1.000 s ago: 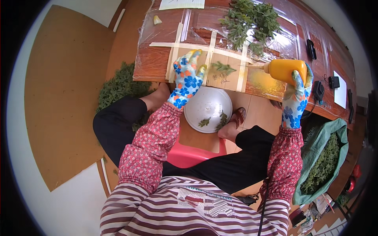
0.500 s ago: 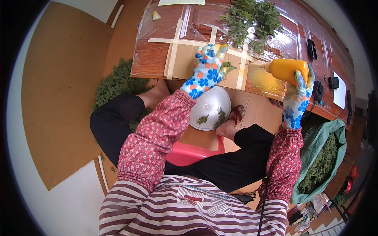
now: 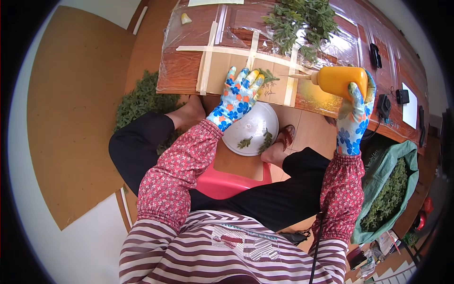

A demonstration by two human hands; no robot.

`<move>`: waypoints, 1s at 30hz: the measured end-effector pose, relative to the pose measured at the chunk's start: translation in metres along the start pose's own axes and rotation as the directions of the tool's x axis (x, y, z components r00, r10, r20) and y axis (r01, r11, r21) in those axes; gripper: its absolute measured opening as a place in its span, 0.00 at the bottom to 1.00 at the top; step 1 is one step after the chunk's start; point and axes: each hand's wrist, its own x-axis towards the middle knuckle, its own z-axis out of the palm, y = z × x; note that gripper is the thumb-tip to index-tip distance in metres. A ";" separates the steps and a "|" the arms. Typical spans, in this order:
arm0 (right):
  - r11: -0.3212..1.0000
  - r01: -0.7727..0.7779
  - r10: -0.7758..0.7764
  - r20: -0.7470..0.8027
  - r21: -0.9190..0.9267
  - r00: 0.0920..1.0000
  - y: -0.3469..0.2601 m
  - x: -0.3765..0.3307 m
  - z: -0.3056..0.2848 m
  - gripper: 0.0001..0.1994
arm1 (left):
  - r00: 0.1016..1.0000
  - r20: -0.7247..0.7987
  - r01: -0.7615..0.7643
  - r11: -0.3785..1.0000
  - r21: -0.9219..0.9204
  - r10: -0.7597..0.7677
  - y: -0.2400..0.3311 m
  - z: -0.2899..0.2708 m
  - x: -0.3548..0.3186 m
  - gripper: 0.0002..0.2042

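My left hand (image 3: 238, 97), in a blue-and-orange flowered glove with yellow-stained fingertips, is above a cardboard sheet (image 3: 220, 71) taped to the table. Its thumb and forefinger appear to pinch the end of a small green sprig (image 3: 268, 75); the other fingers stretch forward. My right hand (image 3: 355, 111), in a matching glove, is wrapped round a yellow squeeze bottle (image 3: 341, 83). The bottle lies tilted on its side in the air, its thin nozzle aimed left at the sprig, a short gap between them. Yellow residue (image 3: 321, 97) coats the table edge beneath the bottle.
Green sprigs (image 3: 302, 23) are heaped on the plastic-covered table (image 3: 182, 71). Below its edge sits a pale round lid-like surface (image 3: 250, 128) bearing two sprigs. Greenery fills a green sack (image 3: 402, 189) at right and piles up (image 3: 142, 102) at left. Small black devices (image 3: 383, 106) stand at the table's right.
My left hand has drawn back to the left and turned, with the sprig shifting slightly left and away from me. The bottle in my right hand has moved a little left and away from me.
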 end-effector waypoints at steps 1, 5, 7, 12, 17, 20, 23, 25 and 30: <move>1.000 0.002 -0.002 0.012 -0.002 1.000 0.001 -0.001 0.003 0.22 | 1.000 -0.001 0.008 1.000 0.001 -0.008 0.002 -0.001 -0.002 0.22; 1.000 0.017 -0.017 0.052 -0.003 0.999 0.004 -0.001 0.014 0.24 | 0.997 -0.013 0.075 0.991 -0.110 -0.077 0.004 -0.001 -0.006 0.23; 0.989 0.050 -0.034 0.114 -0.140 0.993 0.004 -0.004 0.021 0.23 | 0.994 0.000 0.105 0.991 -0.079 -0.106 0.008 -0.004 -0.007 0.24; 0.986 0.037 -0.012 0.150 -0.160 0.989 0.010 -0.007 0.035 0.25 | 0.992 0.040 0.124 0.987 -0.100 -0.121 0.008 -0.003 -0.007 0.26; 0.973 0.046 -0.004 0.184 -0.224 0.983 0.018 -0.007 0.050 0.25 | 0.992 0.068 0.118 0.987 -0.111 -0.111 0.006 -0.003 -0.007 0.27; 0.972 0.063 -0.020 0.185 -0.227 0.983 0.020 -0.005 0.057 0.24 | 0.993 0.058 0.113 0.985 -0.133 -0.106 0.004 0.001 -0.008 0.27; 0.965 0.054 -0.004 0.190 -0.258 0.982 0.021 -0.002 0.061 0.24 | 0.994 0.035 0.106 0.982 -0.154 -0.101 0.003 0.004 -0.010 0.27; 0.978 0.030 0.009 0.187 -0.206 0.982 0.023 -0.001 0.062 0.23 | 0.995 0.047 0.097 0.984 -0.147 -0.091 0.003 0.001 -0.010 0.26; 0.968 0.041 0.009 0.202 -0.246 0.979 0.029 0.000 0.064 0.22 | 0.994 0.040 0.108 0.978 -0.181 -0.102 0.004 -0.001 -0.010 0.25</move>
